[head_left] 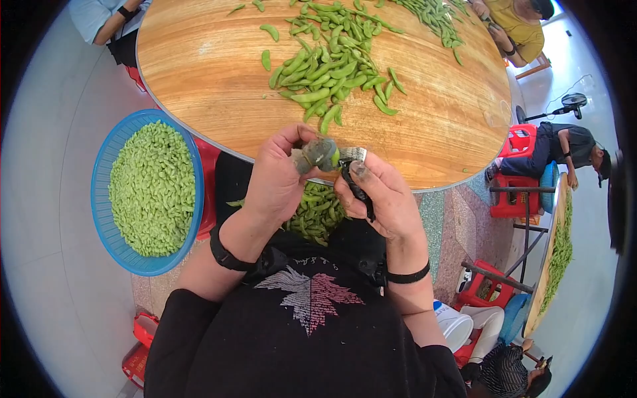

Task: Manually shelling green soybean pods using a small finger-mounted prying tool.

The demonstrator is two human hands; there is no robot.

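Observation:
My left hand (275, 176) is closed, with worn grey covers on its thumb and fingertip. Pinched in it is a green soybean pod (335, 158), of which only a small part shows. Close beside it, my right hand (381, 189) is wrapped round a small black-handled tool (358, 192); its working end is too hidden to name. A silvery band circles one right finger. Both hands are over the near edge of the round wooden table (219, 99). Beyond them lies a heap of green soybean pods (325, 76). Below the hands, more pods (312, 215) are in my lap.
At my left stands a blue basket (99, 192) full of shelled green beans (152, 189). Another pod pile (431, 20) lies at the table's far right, near a person in yellow (524, 30). Red stools (511, 199), a white bucket (454, 328) and a second table (541, 292) are to the right.

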